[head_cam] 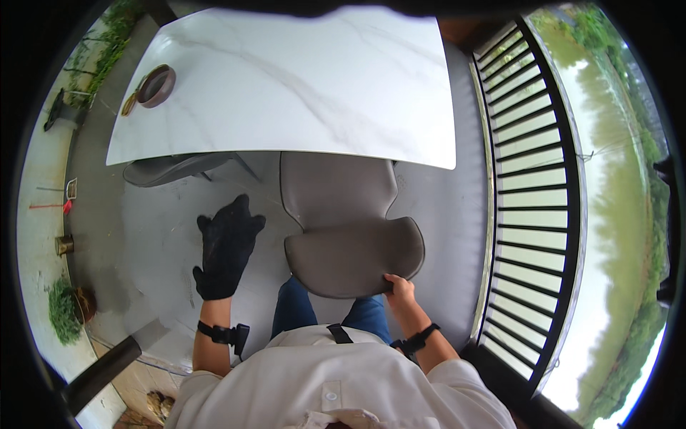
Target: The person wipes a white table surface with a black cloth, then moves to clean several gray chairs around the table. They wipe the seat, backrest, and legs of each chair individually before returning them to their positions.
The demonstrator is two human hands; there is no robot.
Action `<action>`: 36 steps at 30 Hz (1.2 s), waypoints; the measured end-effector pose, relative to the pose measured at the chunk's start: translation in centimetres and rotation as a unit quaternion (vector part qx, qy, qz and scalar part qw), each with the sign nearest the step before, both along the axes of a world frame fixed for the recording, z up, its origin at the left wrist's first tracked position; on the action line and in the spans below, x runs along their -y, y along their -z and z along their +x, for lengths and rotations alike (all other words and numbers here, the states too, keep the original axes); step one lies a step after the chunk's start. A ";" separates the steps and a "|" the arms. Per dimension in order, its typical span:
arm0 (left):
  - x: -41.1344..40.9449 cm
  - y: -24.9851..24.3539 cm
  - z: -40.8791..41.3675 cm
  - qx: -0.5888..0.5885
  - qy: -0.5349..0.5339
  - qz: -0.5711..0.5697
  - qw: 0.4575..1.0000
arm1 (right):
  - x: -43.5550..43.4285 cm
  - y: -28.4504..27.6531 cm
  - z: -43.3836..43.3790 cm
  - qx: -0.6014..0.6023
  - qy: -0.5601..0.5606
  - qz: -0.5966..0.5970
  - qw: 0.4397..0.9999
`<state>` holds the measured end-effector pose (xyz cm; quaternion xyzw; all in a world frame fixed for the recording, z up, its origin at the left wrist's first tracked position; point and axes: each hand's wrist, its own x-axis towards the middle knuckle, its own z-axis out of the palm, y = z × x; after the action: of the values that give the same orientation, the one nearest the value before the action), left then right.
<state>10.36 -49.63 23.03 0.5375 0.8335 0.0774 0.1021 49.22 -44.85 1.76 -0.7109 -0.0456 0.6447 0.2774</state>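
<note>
A taupe upholstered chair (353, 257) stands right in front of me, with its seat (337, 187) running partly under the table. My right hand (400, 289) grips the top edge of its backrest near the right corner, thumb on the upper face and fingers out of sight beneath. My left hand (229, 249) is held out over the floor, left of the chair and apart from it. A black fabric mitt (225, 252) with stubby bumps covers that hand down to the wrist. The fingers inside are hidden.
Ahead stands a white marble-patterned table (300, 86) carrying a brown round bowl (156, 87). Tucked under its left side is a second chair (177, 167). A dark barred railing (557, 155) runs along the right, above water. Potted plants (67, 311) line the left wall.
</note>
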 end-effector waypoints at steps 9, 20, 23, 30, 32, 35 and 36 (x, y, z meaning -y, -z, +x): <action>-1.9 10.2 -4.3 -0.028 0.266 -0.054 0.962 | 9.2 -3.9 5.2 0.101 0.069 0.011 0.992; -12.1 36.7 -1.6 -0.481 0.264 -0.182 0.816 | 12.1 -0.8 6.6 0.363 0.062 0.144 0.919; -18.4 46.2 4.1 -0.549 0.296 -0.238 0.744 | 11.7 -1.5 5.8 0.352 0.086 0.149 0.920; -24.6 56.1 18.2 -0.273 0.173 0.050 0.945 | 10.5 -2.0 4.6 0.365 0.091 0.107 0.920; -23.3 51.4 25.8 -0.171 0.301 0.026 0.938 | 10.7 -2.2 5.4 0.391 0.103 0.097 0.909; -14.7 56.4 24.8 -0.317 0.481 0.050 0.816 | 10.4 -1.9 4.2 0.368 0.087 0.105 0.920; -11.0 58.9 24.0 -0.376 0.536 0.047 0.754 | 9.8 -1.8 3.5 0.361 0.084 0.103 0.923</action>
<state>34.34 -38.65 -35.86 0.8861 0.3755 -0.1589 -0.2203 52.73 -54.63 3.56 -0.8642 -0.1488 0.3106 0.3669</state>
